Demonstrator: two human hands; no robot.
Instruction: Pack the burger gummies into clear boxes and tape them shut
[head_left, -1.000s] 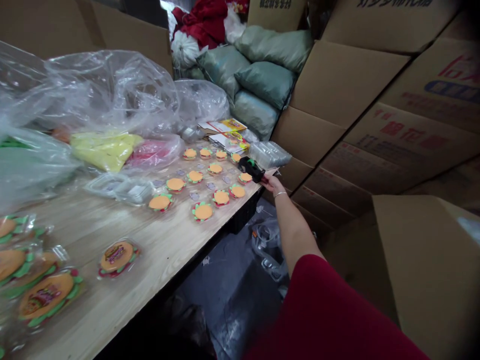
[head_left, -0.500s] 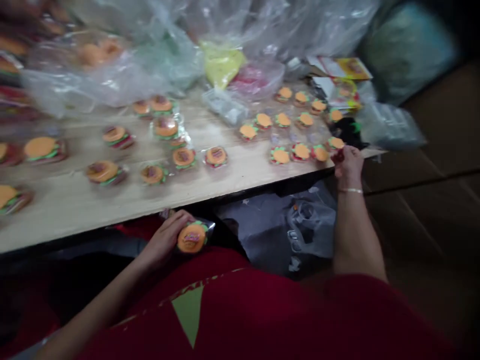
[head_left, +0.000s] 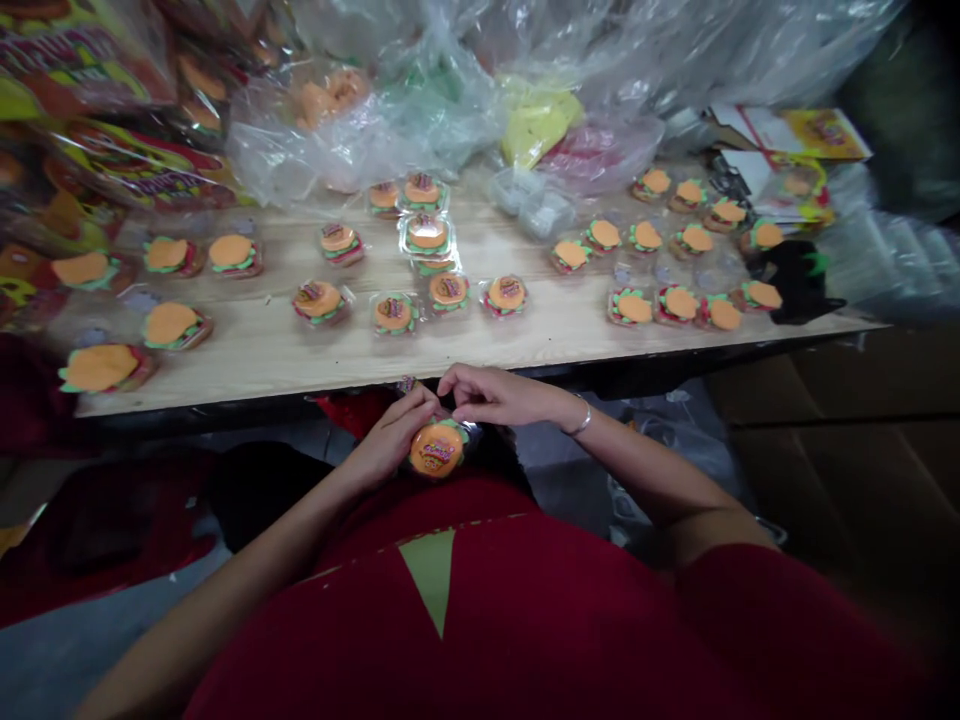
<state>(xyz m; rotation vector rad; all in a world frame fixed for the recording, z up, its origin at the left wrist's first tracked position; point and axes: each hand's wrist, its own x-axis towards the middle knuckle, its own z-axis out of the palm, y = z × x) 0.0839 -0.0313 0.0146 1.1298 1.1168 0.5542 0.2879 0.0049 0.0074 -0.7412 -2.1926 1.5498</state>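
My left hand (head_left: 394, 432) holds a wrapped burger-shaped candy (head_left: 436, 450) in clear plastic, just below the front edge of the wooden table (head_left: 300, 365). My right hand (head_left: 487, 393) has its fingers pinched together at the top of the same wrapper, touching my left fingertips. Several more burger candies (head_left: 394, 312) lie in rows on the table above my hands, and another group (head_left: 679, 303) lies to the right. A black tape dispenser (head_left: 795, 285) sits near the table's right end.
Clear plastic bags (head_left: 390, 110) with yellow and pink contents are heaped along the back. Colourful printed packs (head_left: 112, 150) lie at the far left, printed cards (head_left: 795, 135) at the back right. Brown cardboard boxes (head_left: 847, 440) stand right of the table.
My right hand left the tape dispenser at the table's right end and came back to the candy in my left hand. The view swung left and down.
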